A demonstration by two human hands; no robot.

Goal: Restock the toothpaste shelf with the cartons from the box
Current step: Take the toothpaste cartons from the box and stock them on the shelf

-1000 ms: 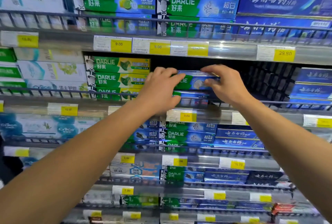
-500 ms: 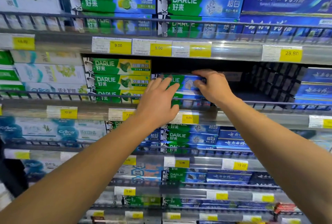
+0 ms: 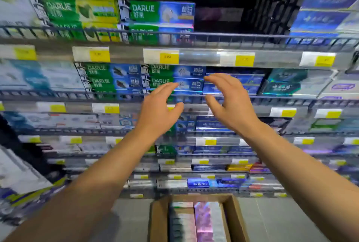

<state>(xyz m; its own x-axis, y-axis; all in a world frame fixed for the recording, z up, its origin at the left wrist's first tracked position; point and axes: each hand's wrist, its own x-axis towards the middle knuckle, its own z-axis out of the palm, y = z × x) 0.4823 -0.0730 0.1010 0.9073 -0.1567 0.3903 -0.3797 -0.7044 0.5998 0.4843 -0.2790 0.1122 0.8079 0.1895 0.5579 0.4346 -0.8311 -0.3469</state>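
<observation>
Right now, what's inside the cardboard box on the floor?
The cardboard box holds cartons packed side by side, blurred: pale ones and a shiny pinkish one. Print is unreadable. Its near end is out of frame, and anything under the top layer is covered.

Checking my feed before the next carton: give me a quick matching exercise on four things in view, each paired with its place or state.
Things:
1. left hand
2. cardboard box
3. green-and-blue Darlie carton
4. yellow price tag

Places or states:
A. on the floor below, flaps open, cartons inside
B. on the shelf edge strip
C. empty, fingers loosely spread, in front of the shelves
D. top of a short stack, with a dark gap to its right

Pairs: 1-C, 2-A, 3-D, 4-B
</observation>
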